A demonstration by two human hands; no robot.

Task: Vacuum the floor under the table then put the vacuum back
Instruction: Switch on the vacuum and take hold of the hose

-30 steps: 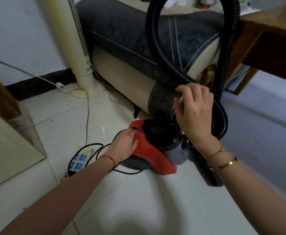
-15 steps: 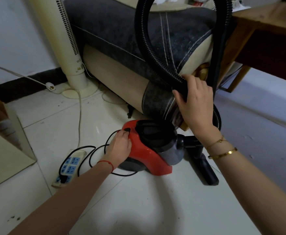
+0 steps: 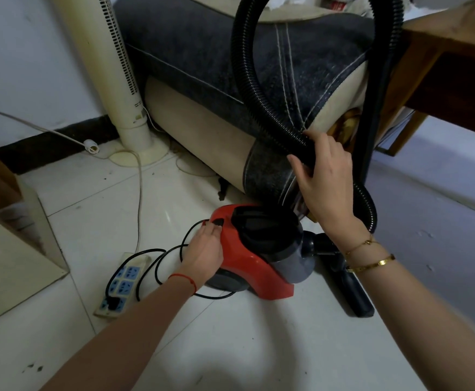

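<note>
**Hands on vacuum, hose looped high**

Head view: the left hand [image 3: 206, 249] presses the red vacuum [image 3: 254, 273] on the floor; the right hand [image 3: 325, 182] grips its hose [image 3: 247, 88]. Tugging could snag the power cord [image 3: 157, 266].

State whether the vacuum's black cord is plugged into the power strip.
Plugged in: the black cord ends in a plug seated in the power strip.

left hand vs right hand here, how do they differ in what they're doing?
The left hand is low, its fingers pressing the red vacuum body beside the black button; the right hand is higher, fingers curled round the black hose. The left wrist wears a red string, the right gold bracelets. Both touch the vacuum.
</note>
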